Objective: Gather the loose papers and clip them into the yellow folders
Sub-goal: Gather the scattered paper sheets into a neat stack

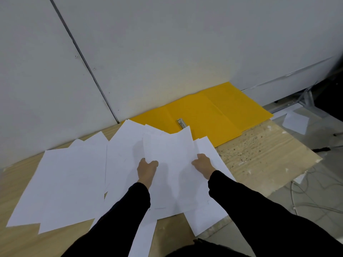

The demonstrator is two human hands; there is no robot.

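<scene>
My left hand (147, 169) curls round the left edge of a small bundle of sheets (172, 154), and my right hand (203, 164) pinches the right edge, so both hands are closed on the same paper, one on each side. The bundle looks lifted a little at its far end, its long axis running away from me toward the wall.

The folder (213, 112) lies straight ahead and slightly to the right, just past the bundle's far edge, so my right hand is the nearer one. It is spread open and flat, with its long side running along the foot of the wall (167, 52). Its metal clip (181, 123) sits near the fold; only the far end shows, because the top corner of my sheets covers the rest. I judge the move to be a short push forward, bringing the top edge under that clip.

The sheets are thin, white and limp, with sharp corners that fan out unevenly, so they need squaring up. The folder is smooth yellow card with a crease down the middle. More loose papers (65, 182) overlap in a wide drift to my left and under my wrists. They rest on a pale wooden tabletop (259, 154), rough and speckled at its right end. One stray sheet (295, 122) lies well off to the right, beyond the tabletop's edge.
</scene>
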